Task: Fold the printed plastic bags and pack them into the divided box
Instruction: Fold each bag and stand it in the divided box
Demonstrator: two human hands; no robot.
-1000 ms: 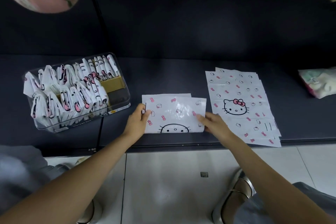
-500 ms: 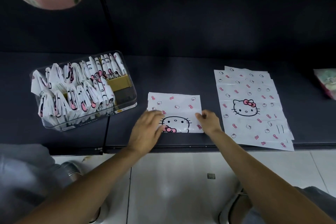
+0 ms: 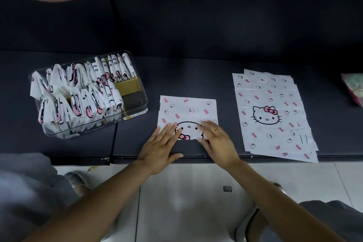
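Pressing: you flatten a half-folded cat-print bag [image 3: 187,112] on the dark shelf [image 3: 196,76], between the box and the flat pile.
Left hand [image 3: 161,148]: fingers straight and spread, palm down on the bag's near left corner, gripping nothing.
Right hand [image 3: 218,141]: fingers straight, a ring on one, pressing the near right edge; it holds nothing.
Just changed: a second ago the top flap was lifted between your hands; now it lies down and the cat face shows upside down at the near edge.
Meaning: the first fold looks done, and more folds are probably needed to match the packed ones.
Divided box [image 3: 137,102]: clear, to your left, crowded with upright folded bags; its right end shows open space.
Unfolded bags [image 3: 273,116]: stacked flat on your right.
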